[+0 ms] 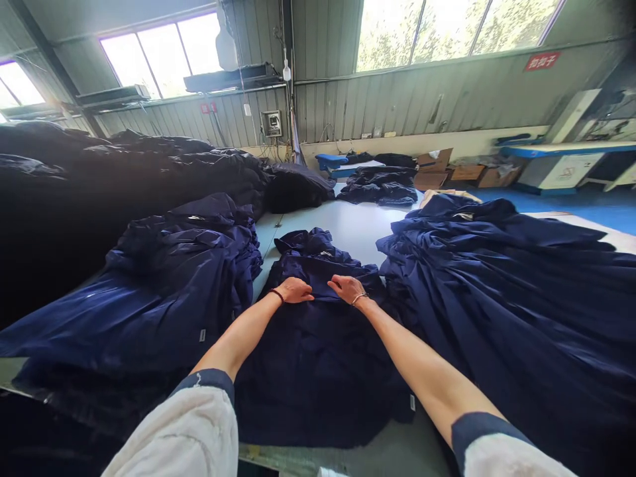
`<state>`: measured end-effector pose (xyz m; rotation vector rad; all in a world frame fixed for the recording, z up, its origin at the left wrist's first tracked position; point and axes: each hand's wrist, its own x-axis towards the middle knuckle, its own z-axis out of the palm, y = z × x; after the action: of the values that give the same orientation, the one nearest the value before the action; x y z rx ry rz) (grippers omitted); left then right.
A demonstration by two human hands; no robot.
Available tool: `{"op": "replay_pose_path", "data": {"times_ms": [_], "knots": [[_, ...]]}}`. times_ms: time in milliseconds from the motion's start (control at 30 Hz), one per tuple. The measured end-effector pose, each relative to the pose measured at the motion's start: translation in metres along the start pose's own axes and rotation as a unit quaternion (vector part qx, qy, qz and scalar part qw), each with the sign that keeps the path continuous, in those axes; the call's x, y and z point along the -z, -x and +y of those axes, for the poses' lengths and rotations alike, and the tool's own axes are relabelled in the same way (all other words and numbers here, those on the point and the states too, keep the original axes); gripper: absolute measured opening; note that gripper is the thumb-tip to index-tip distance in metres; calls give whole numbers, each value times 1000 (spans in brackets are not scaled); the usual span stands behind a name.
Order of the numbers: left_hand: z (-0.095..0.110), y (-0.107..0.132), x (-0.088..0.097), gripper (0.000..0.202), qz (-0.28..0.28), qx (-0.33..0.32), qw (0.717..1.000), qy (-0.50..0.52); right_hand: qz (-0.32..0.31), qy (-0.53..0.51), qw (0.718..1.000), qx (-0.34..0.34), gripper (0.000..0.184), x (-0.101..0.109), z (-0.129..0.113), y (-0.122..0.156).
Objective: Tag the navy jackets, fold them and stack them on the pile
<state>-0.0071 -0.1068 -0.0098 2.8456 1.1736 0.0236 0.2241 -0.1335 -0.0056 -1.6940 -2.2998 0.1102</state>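
Note:
A navy garment (pixel 318 344) lies spread on the pale table (pixel 348 225) in front of me. My left hand (pixel 295 290) rests palm down on its upper part, fingers stretched flat and pointing right. My right hand (pixel 346 287) lies flat on the same fabric a short way to the right, fingers pointing left toward the other hand. Both hands press on the cloth and grip nothing. A red band circles my left wrist and a thin bracelet my right.
A tall stack of folded navy garments (pixel 163 291) stands at my left, with darker heaps (pixel 99 172) behind it. A loose pile of navy cloth (pixel 511 285) fills the right. More garments (pixel 380 185) and cardboard boxes (pixel 437 171) sit at the far end.

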Motion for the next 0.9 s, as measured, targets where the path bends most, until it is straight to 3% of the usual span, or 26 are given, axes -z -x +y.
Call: {"op": "replay_pose_path", "data": {"times_ms": [67, 167, 267, 367, 500, 600, 733, 900], "knots": [[-1, 8, 0, 16, -1, 9, 1000, -11, -37, -9, 999, -6, 38, 2, -7, 8], [-2, 16, 1, 27, 23, 47, 998, -37, -76, -2, 997, -2, 35, 3, -14, 19], [3, 20, 1, 33, 19, 54, 996, -69, -58, 39, 997, -28, 25, -2, -16, 25], [10, 22, -2, 26, 13, 50, 996, -72, -53, 59, 995, -62, 22, -9, -15, 27], [19, 21, -9, 43, 34, 40, 998, 29, -83, 50, 994, -56, 23, -15, -18, 26], [22, 15, -9, 64, 81, 3, 990, 113, -68, -5, 998, 9, 26, -10, -27, 20], [17, 10, 13, 58, 79, 20, 985, 151, -26, -161, 982, 93, 31, 13, -42, 5], [-8, 24, 68, 44, 53, 84, 993, 60, -64, -195, 973, 107, 22, 47, -42, -16]]}}
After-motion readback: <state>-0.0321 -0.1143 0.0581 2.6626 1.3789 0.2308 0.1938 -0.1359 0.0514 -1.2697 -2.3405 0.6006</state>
